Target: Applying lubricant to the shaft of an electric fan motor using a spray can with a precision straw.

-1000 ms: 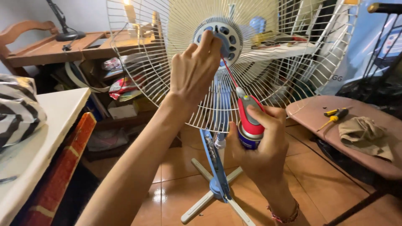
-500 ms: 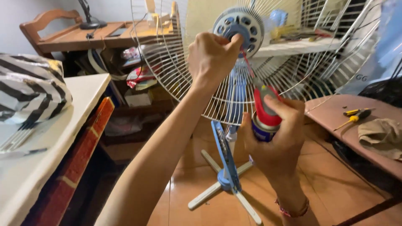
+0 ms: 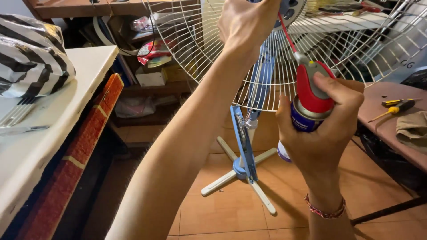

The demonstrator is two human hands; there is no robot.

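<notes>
Two hands are at work on the standing fan, and compared with one second ago the view has come nearer and lower, so the fan hub (image 3: 287, 5) now sits at the top edge, at 12 o'clock. The left hand (image 3: 244, 22) is closed on the hub, as it was before. The right hand (image 3: 322, 129) grips the spray can (image 3: 309, 104), and its index finger now lies on the red cap; the thin red straw (image 3: 287, 33) points up toward the hub, so I judge the spraying is going on or about to start. The can has a blue body with a label, at 3 o'clock. Behind the wire guard (image 3: 209, 53), at 11 o'clock, a red and white packet (image 3: 151, 49) and a pale box (image 3: 151, 78) lie on the shelves.
</notes>
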